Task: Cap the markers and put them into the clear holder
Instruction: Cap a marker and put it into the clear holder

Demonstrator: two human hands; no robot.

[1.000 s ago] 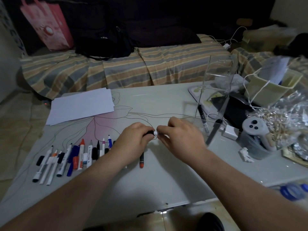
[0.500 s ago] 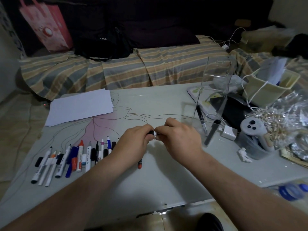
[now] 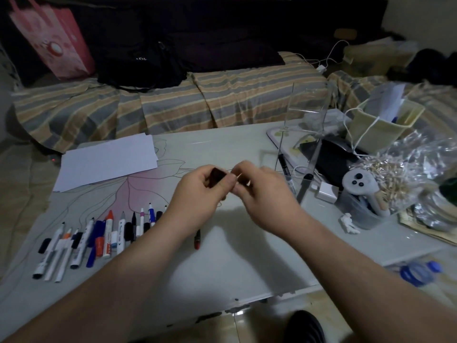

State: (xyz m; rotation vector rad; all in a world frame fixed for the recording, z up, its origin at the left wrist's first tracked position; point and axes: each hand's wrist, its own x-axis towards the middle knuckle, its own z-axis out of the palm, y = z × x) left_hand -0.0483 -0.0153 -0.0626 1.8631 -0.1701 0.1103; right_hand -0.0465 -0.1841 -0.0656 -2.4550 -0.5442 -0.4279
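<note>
My left hand [image 3: 197, 196] grips a short dark marker [image 3: 217, 178] above the middle of the table. My right hand [image 3: 264, 194] meets it from the right and pinches a small pale piece at the marker's end; blur hides what the piece is. The clear holder [image 3: 306, 120] stands upright at the right rear, just beyond my right hand, with two dark markers [image 3: 284, 167] leaning inside. A row of several markers and loose caps [image 3: 99, 233] lies at the front left. One red-ended marker [image 3: 197, 240] lies on the table beside my left wrist.
White paper sheets [image 3: 106, 160] lie at the back left. At the right stand a cream bag [image 3: 380, 125], a crinkled clear bag of small wooden clips [image 3: 400, 174], a grey controller [image 3: 358, 184] in a tub and a white charger [image 3: 326, 191]. A striped sofa [image 3: 173, 105] lies behind.
Both hands have stayed together and lifted slightly off the table. The dark marker in my left hand has turned so that more of it shows.
</note>
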